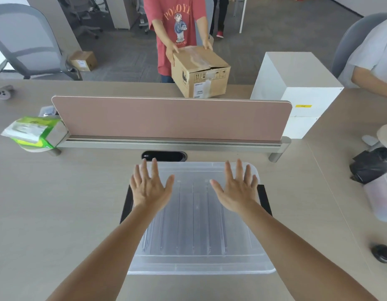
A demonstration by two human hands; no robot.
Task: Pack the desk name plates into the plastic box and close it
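Both my hands out over the box (199,260), palms down, fingers spread wide, holding nothing. Left hand (148,187) over the lid's (192,213) far-left part, right hand (238,189) over its far-right part. Cannot tell whether the palms press on the lid or hang just above it.

Box is clear plastic, straight in front of me on the desk (58,203), lid on top. Black latches show at each side: left latch (125,205) beside my left wrist, right latch (265,197) beside my right hand. Cannot tell if they are snapped shut.

Name plates (192,233) visible through the lid as clear long strips lying side by side, running away from me. Count unclear.

Just past the box, a black cable port (164,156) in the desk, then a pink divider (170,118). Green tissue pack (35,132) at the divider's left end. White cabinet (296,92) behind its right end. A black mouse (382,253) well off to my right.

Beyond the divider, a person in a red shirt (166,29) holds a cardboard carton (201,71).
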